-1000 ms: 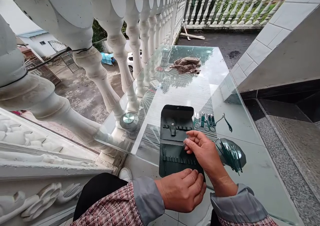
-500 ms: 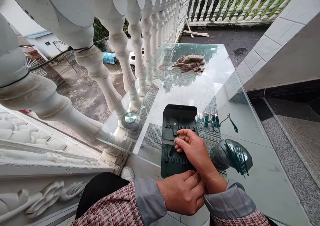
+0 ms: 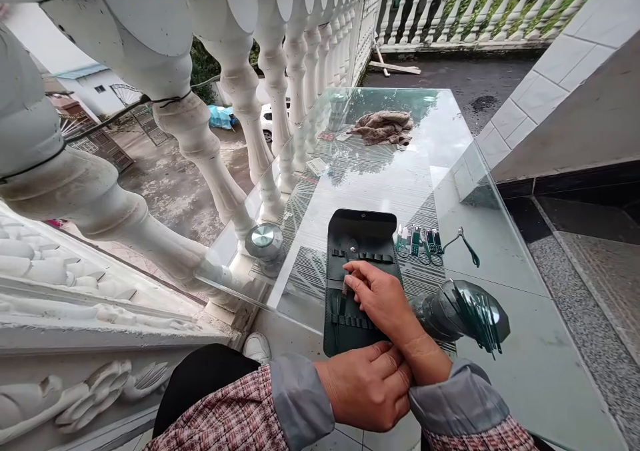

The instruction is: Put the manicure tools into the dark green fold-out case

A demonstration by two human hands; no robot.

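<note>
An unfolded dark green manicure case (image 3: 363, 224) with rows of elastic loops lies on the glass table. Over its middle, my right hand (image 3: 383, 298) pinches a slim metal manicure tool (image 3: 344, 287), which points down toward the lower loops. Another thin tool (image 3: 337, 328) sits in the loops at the left. My left hand (image 3: 367, 386) is curled closed at the case's near right corner, under my right wrist; what its fingers hold is hidden. Beyond the right hand lie small scissors (image 3: 431, 254), nail clippers (image 3: 415, 239) and a cuticle nipper (image 3: 466, 246).
Several slim tools (image 3: 477, 318) lie in a bunch on the glass table (image 3: 530, 344), above a table leg at the right. A crumpled brown cloth (image 3: 383, 128) is at the far end. White balusters (image 3: 240, 91) line the left side, and a tiled wall (image 3: 550, 84) rises right.
My right hand has shifted slightly left over the case, and the slim tool in its fingertips now shows more plainly. The left hand stays in place.
</note>
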